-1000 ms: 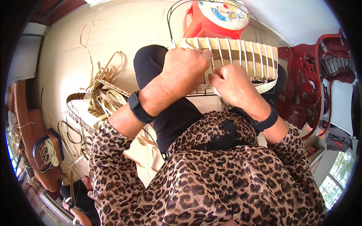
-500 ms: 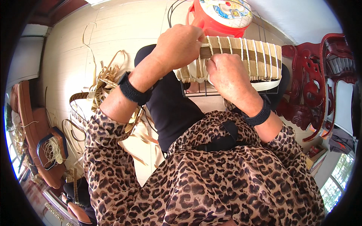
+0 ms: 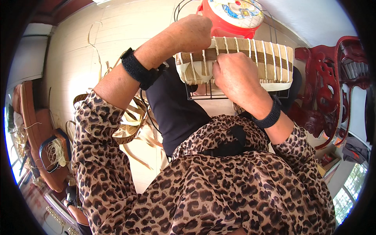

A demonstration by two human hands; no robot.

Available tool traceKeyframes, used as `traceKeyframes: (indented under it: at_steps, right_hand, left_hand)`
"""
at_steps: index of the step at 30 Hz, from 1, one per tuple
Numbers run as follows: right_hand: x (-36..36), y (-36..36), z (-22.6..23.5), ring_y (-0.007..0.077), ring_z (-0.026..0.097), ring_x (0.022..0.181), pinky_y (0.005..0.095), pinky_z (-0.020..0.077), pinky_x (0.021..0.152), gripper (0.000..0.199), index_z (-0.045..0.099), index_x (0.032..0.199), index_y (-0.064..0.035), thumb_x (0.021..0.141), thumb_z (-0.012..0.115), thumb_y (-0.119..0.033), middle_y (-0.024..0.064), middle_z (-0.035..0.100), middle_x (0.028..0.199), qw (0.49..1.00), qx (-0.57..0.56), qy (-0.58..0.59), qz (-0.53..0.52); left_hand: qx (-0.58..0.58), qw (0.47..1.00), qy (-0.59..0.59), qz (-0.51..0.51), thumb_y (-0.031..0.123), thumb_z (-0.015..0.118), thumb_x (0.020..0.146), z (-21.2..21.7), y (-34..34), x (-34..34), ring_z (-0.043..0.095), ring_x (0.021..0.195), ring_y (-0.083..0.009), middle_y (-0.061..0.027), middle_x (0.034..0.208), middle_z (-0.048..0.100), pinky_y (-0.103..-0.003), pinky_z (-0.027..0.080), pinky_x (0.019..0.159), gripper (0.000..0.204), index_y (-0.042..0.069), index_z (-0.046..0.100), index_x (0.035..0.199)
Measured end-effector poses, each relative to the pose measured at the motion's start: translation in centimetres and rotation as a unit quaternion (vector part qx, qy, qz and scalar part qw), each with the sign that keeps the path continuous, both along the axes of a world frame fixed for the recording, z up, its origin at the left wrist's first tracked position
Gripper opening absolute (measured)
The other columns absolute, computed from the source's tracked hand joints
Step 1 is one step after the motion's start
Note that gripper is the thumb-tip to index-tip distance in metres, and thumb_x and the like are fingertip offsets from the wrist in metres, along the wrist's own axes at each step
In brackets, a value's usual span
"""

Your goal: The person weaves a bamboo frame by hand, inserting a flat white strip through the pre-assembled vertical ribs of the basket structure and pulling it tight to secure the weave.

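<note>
Basket (image 3: 270,62), pale with a brown band and white cords, lies over the dark-trousered legs (image 3: 172,121). Left hand (image 3: 192,34) bends at its upper-left edge, right hand (image 3: 237,72) across its side; both curl, holding what I cannot tell.

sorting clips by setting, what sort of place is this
Probably a room in a home that doubles as a craft space, though I can't be sure: there is carved furniture, a red stool and loose strips on the floor.
</note>
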State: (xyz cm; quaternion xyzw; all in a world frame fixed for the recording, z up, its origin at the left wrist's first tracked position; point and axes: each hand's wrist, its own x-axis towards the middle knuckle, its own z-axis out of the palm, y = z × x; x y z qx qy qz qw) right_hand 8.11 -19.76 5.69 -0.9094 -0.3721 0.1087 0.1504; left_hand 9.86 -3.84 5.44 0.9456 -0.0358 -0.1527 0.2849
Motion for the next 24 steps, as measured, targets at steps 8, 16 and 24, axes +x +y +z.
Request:
traceKeyframes:
  at_steps: [8, 16, 24]
  right_hand:
    - [1.9, -0.9, 0.7, 0.0345, 0.06, 0.061, 0.0414, 0.0489, 0.058, 0.021, 0.058, 0.064, -0.0019, 0.076, 0.056, -0.019, 0.0181, 0.058, 0.063, 0.998, 0.032, 0.053, 0.011]
    - [7.0, 0.6, 0.6, 0.0262, 0.061, 0.075, 0.035, 0.0469, 0.069, 0.026, 0.056, 0.088, 0.0013, 0.074, 0.062, -0.019, 0.0141, 0.062, 0.081, 0.975, 0.125, 0.179, 0.043]
    - [8.9, 2.8, 0.0, 0.0096, 0.054, 0.06, 0.0253, 0.0428, 0.059, 0.019, 0.065, 0.092, -0.0041, 0.08, 0.061, -0.018, 0.0042, 0.061, 0.069, 0.969, 0.054, 0.234, 0.061]
  left_hand:
    - [-0.121, 0.987, 0.048, 0.092, 0.005, 0.056, 0.072, -0.8, 1.2, -0.3, 0.052, 0.047, -0.0128, -0.0042, 0.051, 0.052, -0.027, 0.041, 0.044, 0.004, 0.002, 0.058, 0.073]
    - [-0.268, 0.938, 0.148, 0.162, 0.006, 0.055, 0.076, 2.0, 0.8, -2.2, 0.052, 0.053, -0.0113, -0.0067, 0.065, 0.057, -0.026, 0.047, 0.047, 0.011, 0.001, 0.059, 0.084]
    - [-0.188, 0.973, -0.051, 0.121, 0.005, 0.05, 0.079, 0.2, 1.4, -2.7, 0.05, 0.053, -0.0106, -0.0071, 0.061, 0.054, -0.026, 0.043, 0.044, 0.011, -0.001, 0.058, 0.084]
